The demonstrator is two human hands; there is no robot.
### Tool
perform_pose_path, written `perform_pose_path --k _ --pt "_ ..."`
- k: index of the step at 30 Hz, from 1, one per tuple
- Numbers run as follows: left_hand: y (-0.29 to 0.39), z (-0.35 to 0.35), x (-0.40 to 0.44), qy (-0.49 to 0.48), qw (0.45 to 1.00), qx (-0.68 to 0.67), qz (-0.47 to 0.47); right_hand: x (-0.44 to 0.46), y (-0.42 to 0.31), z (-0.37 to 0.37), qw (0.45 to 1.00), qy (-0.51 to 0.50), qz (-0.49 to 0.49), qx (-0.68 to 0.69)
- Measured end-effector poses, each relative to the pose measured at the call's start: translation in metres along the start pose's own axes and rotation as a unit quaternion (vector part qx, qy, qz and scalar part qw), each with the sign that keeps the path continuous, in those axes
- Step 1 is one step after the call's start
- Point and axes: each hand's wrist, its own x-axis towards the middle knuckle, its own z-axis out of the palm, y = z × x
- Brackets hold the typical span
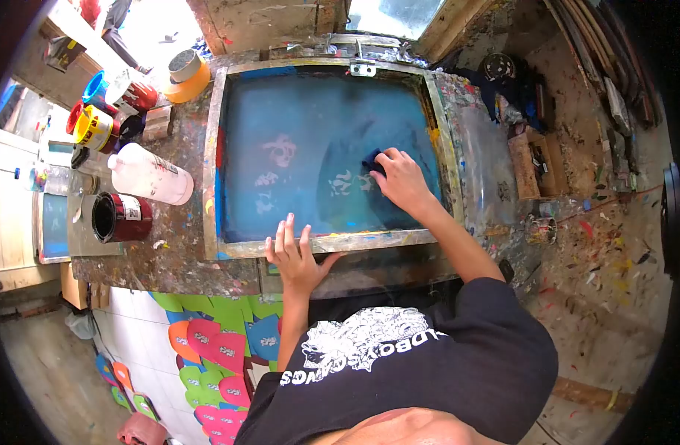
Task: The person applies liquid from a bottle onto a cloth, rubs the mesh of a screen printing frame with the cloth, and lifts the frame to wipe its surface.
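A blue-green printing screen in a paint-stained wooden frame lies on the workbench, held at its far edge by a metal hinge clamp. Pale stencil shapes show in the mesh. Pressed to the right part of the mesh, my right hand grips a dark blue cloth. A darker, wet-looking area surrounds it. My left hand rests at the near rail of the frame, its fingers spread and holding nothing.
Left of the screen stand a whitish plastic bottle, a dark red paint can, a yellow can and a roll of orange tape. Colourful printed pieces lie below the bench. A cardboard box sits at right.
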Motion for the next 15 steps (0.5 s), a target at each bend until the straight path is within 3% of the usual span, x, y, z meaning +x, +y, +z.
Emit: perform_pose_path --k 4,7,9,10,11,13,14,15 --pt "-0.003 -0.001 0.000 -0.008 1.000 0.004 0.004 0.023 0.024 0.025 0.999 -0.002 -0.040 0.034" --pt "-0.002 0.001 -0.002 -0.013 1.000 0.008 0.002 0.054 0.035 0.022 0.995 0.000 -0.096 -0.023" --pt "-0.002 0.002 -0.003 -0.018 1.000 0.012 0.000 0.074 0.031 0.003 0.965 -0.002 -0.027 0.260" --pt "-0.003 0.002 -0.003 -0.015 1.000 0.013 0.000 0.089 0.037 0.007 0.799 -0.117 0.043 0.589" --pt "-0.003 0.002 -0.003 -0.013 1.000 0.011 0.001 0.093 0.040 0.013 0.799 -0.116 0.043 0.588" --pt "-0.003 0.002 -0.001 -0.012 1.000 0.011 0.003 0.096 0.042 0.025 0.722 -0.160 0.072 0.669" --pt "-0.003 0.001 -0.001 -0.011 1.000 0.013 0.004 0.099 0.047 0.036 0.793 -0.128 0.057 0.592" --pt "-0.003 0.002 -0.001 -0.011 1.000 0.013 0.004 0.095 0.045 0.032 0.793 -0.128 0.057 0.592"
